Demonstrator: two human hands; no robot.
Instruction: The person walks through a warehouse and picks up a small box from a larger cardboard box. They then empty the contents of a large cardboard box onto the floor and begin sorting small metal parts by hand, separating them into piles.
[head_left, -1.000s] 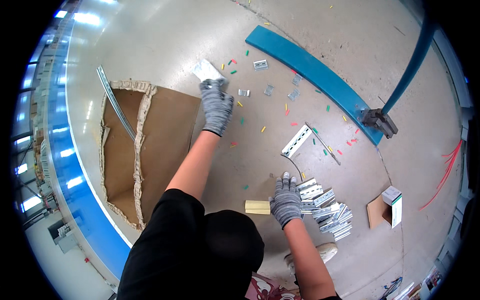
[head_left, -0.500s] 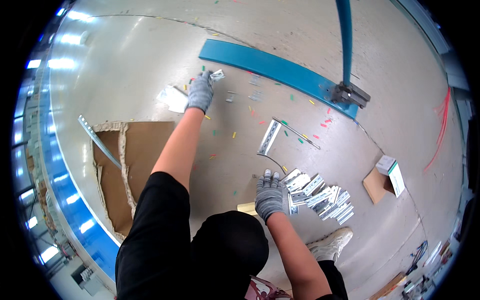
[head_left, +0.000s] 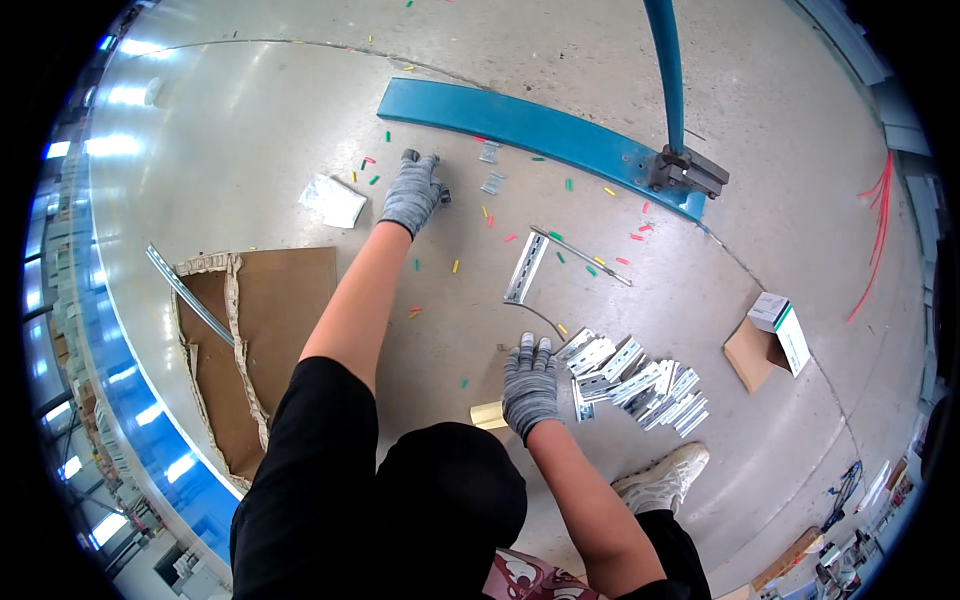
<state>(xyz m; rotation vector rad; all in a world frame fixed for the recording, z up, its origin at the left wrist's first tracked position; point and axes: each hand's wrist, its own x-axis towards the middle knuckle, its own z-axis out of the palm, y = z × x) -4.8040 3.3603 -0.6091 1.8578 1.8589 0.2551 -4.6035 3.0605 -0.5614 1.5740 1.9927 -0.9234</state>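
Observation:
My left hand [head_left: 413,195], in a grey glove, is low over the floor with its fingers curled. A small dark-and-shiny piece [head_left: 445,197] shows at its edge; whatever else is in the fingers is hidden. Ahead and to its right lie small clear pieces [head_left: 492,182]. A white plastic bag [head_left: 333,201] lies to its left. My right hand [head_left: 530,382], gloved too, rests with fingers stretched out on the floor, holding nothing visible. Beside it is a pile of slotted metal rail pieces [head_left: 640,382]. A yellowish strip [head_left: 488,415] sits by its wrist.
Ahead lies a long blue metal base [head_left: 510,118] with an upright blue lever [head_left: 668,75]. A slotted rail [head_left: 526,266] and a thin rod [head_left: 585,256] lie mid-floor among coloured bits. Cardboard [head_left: 285,330] is left, an opened box [head_left: 768,340] right.
My left hand has moved back toward me from the shiny piece at its fingertips, which no longer shows there. It now covers the spot of a small clear piece. My right hand stays put.

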